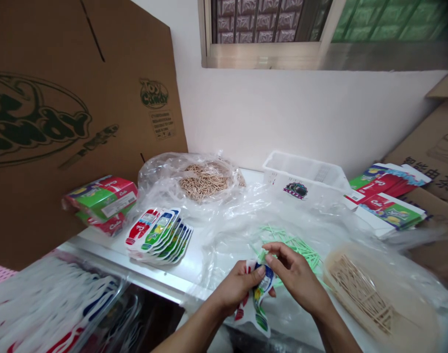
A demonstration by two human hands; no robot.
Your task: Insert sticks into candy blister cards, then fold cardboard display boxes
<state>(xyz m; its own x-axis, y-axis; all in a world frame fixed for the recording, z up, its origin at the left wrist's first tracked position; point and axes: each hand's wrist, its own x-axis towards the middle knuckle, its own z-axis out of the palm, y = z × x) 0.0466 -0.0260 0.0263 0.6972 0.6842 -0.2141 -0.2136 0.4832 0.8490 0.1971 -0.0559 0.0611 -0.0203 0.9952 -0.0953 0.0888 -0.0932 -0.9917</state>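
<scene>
head view, close, down over table

Tall cardboard box at left, against the wall. Below it, red-green boxes stacked on the tabletop. Just beside them, fanned packets. Behind those, clear bag of tan sticks. White basket near the wall, flat cartons to its right. Round tray of tan sticks under plastic, lower right. Bagged packets, lower left. Window above.
</scene>
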